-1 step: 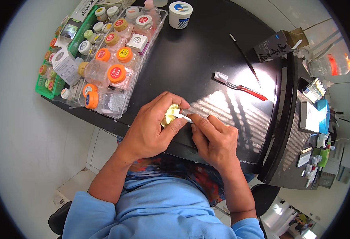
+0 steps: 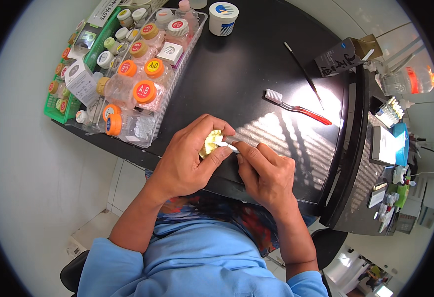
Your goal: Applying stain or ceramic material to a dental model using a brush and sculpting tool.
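My left hand (image 2: 181, 158) curls around a pale yellow dental cast (image 2: 210, 142), its fingers over the far side and its thumb along the near side. Much of the cast is hidden by the hand. Closed in a pinch, my right hand (image 2: 268, 173) grips a slim tool (image 2: 233, 148) with a whitish, silvery tip. That tip rests at the right side of the cast, beside my left thumb. The tool's handle is covered by my right fingers, so its exact kind does not show. Both hands are just above the near edge of the black table (image 2: 217, 74).
A toothbrush (image 2: 301, 110) and a thin black brush (image 2: 306, 74) lie to the right. A white tub (image 2: 223, 20) stands at the back. Lidded jars fill a clear tray (image 2: 180, 72) and a green basket (image 2: 53, 110) at left. An opened dark box (image 2: 338, 58) sits far right.
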Motion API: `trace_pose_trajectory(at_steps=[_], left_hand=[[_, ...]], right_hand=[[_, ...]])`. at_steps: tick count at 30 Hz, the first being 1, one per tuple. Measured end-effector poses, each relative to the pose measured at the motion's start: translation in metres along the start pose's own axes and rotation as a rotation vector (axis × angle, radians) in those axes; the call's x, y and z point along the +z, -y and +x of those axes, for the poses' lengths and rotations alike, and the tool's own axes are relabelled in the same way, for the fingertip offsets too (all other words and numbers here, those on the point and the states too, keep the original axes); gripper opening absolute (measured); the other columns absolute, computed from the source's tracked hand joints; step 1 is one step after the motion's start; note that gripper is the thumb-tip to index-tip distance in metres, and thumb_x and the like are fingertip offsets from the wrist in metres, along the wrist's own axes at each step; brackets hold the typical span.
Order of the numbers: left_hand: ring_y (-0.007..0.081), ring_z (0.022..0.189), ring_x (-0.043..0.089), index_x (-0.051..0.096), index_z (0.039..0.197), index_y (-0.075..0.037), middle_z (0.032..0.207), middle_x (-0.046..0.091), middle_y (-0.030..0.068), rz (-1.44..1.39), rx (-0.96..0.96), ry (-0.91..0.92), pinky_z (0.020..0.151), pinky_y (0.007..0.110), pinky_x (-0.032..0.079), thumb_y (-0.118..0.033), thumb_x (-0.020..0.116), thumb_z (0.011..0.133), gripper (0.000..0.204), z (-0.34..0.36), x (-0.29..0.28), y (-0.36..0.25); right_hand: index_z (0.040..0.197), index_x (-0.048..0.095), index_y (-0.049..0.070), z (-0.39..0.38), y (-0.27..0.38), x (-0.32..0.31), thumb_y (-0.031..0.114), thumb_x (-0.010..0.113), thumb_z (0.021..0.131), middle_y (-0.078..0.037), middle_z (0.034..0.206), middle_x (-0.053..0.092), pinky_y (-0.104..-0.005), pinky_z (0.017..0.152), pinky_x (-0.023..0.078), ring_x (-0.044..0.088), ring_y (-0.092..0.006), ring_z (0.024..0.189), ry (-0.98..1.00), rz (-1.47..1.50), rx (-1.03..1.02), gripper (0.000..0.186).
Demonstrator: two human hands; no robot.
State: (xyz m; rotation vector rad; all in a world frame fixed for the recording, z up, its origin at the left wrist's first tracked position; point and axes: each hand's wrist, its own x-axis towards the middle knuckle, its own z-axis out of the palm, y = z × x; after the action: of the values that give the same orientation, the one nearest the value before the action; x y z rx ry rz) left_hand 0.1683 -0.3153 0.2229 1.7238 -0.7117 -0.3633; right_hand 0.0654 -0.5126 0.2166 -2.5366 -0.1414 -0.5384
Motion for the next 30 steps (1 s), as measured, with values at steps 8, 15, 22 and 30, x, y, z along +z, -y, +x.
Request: trace_pose_trajectory(at_steps=[8,15,22,30], left_hand=[[0.0193,0.1,0.07,0.07,0.123,0.0,0.111,0.07,0.011,0.013,0.027,-0.022,0.09,0.033,0.055,-0.011,0.077,0.102,0.025,-0.002,0.003,0.0044],[0.0206,0.105,0.07,0.069,0.124,0.001,0.114,0.07,0.0124,0.046,0.048,0.009,0.093,0.033,0.056,-0.009,0.077,0.102,0.026,-0.0025,0.0003,0.0009],[0.0189,0.108,0.068,0.068,0.126,0.001,0.118,0.069,0.011,0.02,-0.003,0.027,0.096,0.033,0.055,-0.007,0.076,0.103,0.025,-0.0017,0.0022,-0.0004],[0.0102,0.087,0.064,0.066,0.126,0.001,0.117,0.067,0.0078,0.046,-0.023,0.028,0.077,0.026,0.053,-0.009,0.075,0.107,0.024,-0.0029,0.0027,0.0019]], right_hand=[[0.122,0.083,0.014,-0.0004,0.0008,0.001,0.007,0.084,0.088,-0.001,0.071,0.049,-0.0367,0.045,0.042,0.05,-0.0182,0.047,-0.02,0.035,0.017,0.035],[0.119,0.082,0.014,-0.0003,0.0045,-0.0017,0.009,0.085,0.088,-0.002,0.071,0.052,-0.0378,0.046,0.043,0.053,-0.0205,0.047,0.001,0.023,0.028,0.032],[0.116,0.082,0.015,-0.001,0.0017,-0.0024,0.012,0.084,0.091,-0.003,0.073,0.055,-0.0403,0.047,0.046,0.059,-0.0232,0.05,-0.023,0.035,0.041,0.026],[0.115,0.081,0.016,-0.0045,0.0007,0.0028,0.017,0.083,0.093,-0.002,0.074,0.056,-0.0414,0.047,0.047,0.061,-0.0238,0.051,-0.04,0.04,0.044,0.022]])
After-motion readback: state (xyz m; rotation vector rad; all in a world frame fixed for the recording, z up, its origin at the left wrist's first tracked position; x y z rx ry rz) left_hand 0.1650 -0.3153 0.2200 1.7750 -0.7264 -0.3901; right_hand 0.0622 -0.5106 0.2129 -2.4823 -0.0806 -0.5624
